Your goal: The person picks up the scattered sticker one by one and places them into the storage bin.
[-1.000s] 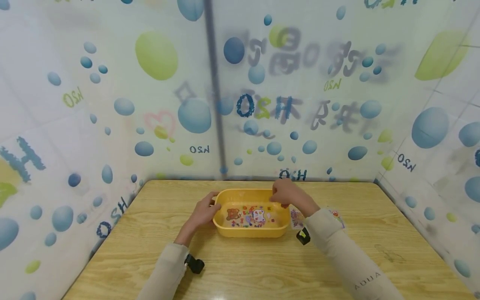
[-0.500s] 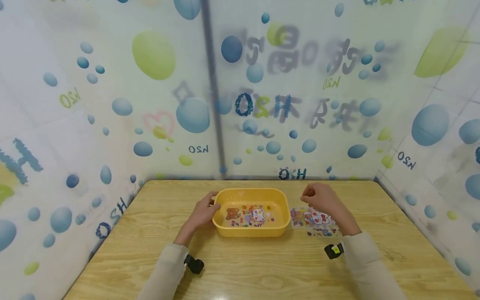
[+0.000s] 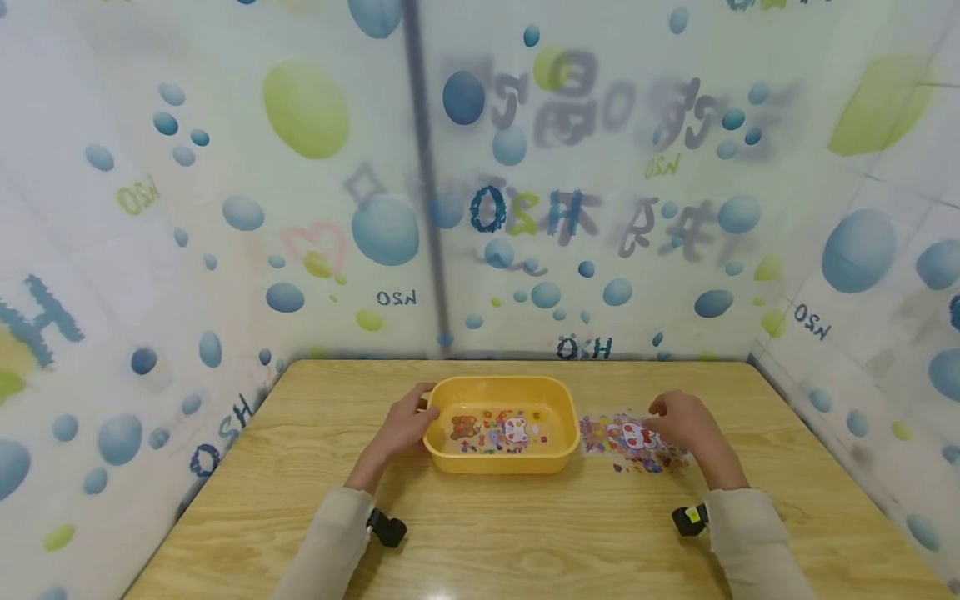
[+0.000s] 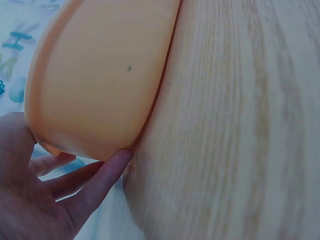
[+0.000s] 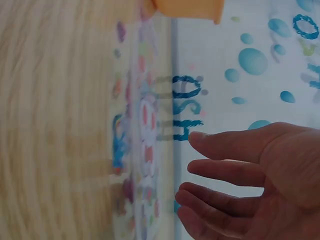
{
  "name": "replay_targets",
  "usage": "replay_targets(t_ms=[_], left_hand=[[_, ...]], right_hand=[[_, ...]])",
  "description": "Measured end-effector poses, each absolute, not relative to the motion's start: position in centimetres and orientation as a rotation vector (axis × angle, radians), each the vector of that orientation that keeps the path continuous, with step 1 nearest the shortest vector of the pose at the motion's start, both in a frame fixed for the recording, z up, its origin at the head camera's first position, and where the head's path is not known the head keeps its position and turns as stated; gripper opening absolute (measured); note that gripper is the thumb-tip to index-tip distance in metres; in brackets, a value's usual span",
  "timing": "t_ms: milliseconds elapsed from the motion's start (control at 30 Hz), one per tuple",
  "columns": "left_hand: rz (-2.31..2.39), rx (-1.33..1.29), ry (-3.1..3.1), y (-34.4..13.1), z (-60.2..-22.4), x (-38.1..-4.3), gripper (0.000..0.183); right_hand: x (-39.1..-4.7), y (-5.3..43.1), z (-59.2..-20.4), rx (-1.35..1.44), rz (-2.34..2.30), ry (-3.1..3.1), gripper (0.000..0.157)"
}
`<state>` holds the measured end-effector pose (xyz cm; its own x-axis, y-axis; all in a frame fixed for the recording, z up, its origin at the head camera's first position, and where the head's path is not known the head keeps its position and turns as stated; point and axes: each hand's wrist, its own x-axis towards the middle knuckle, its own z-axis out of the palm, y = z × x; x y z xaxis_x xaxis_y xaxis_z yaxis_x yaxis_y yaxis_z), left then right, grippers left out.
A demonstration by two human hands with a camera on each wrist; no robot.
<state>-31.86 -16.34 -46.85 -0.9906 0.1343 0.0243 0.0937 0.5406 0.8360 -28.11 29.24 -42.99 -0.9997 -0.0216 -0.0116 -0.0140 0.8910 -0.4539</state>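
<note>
A yellow plastic basin (image 3: 501,464) stands on the table, with colourful cartoon stickers (image 3: 516,429) lying on its floor. At its left end my left hand (image 3: 405,423) grips the wall, thumb at the rim; the left wrist view shows fingertips against the outside of the basin (image 4: 100,85). To the right of the basin lie clear sticker sheets (image 3: 637,437) with a white cartoon face and many small figures. Over their right end hovers my right hand (image 3: 686,427). In the right wrist view its fingers (image 5: 225,145) are loosely extended, holding nothing, beside the blurred sticker sheets (image 5: 146,135).
The wood-grain table (image 3: 480,533) runs back to a curtain-like wall (image 3: 510,275) printed with blue and green drops. Each wrist carries a small black camera, the left camera (image 3: 387,528) and the right camera (image 3: 690,520).
My right hand has come out from the basin's right end and moved right and down over the sticker sheets, uncovering them. My left hand stays on the basin, which has barely moved.
</note>
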Motion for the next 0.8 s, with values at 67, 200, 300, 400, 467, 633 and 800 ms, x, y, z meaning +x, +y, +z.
replay_targets(t_ms=[67,200,300,400,467,633,800], left_hand=[[1.462,0.192,2.722,-16.3,-46.9,-31.9,0.051],[1.461,0.186,2.725,-16.2,-46.7,-31.9,0.051],[1.470,0.181,2.716,-16.2,-46.5,-31.9,0.051],[1.465,0.174,2.721,-16.4,-46.5,-31.9,0.050],[1.459,0.167,2.730,-16.4,-46.5,-31.9,0.050],[1.462,0.182,2.727,-16.4,-46.6,-31.9,0.050],[1.472,0.194,2.718,-16.3,-46.7,-31.9,0.050]], right_hand=[[-28.2,29.7,-43.4,-0.020,-0.689,3.040,0.038],[-28.0,30.6,-43.8,-0.021,-0.652,3.065,0.042],[-28.0,31.1,-44.0,-0.015,-0.640,3.069,0.044],[-28.3,31.3,-44.1,-0.008,-0.638,3.055,0.045],[-28.5,31.3,-44.2,-0.001,-0.643,3.038,0.046],[-28.7,31.4,-44.7,-0.010,-0.604,3.047,0.043],[-28.7,31.8,-45.1,-0.031,-0.592,3.061,0.032]])
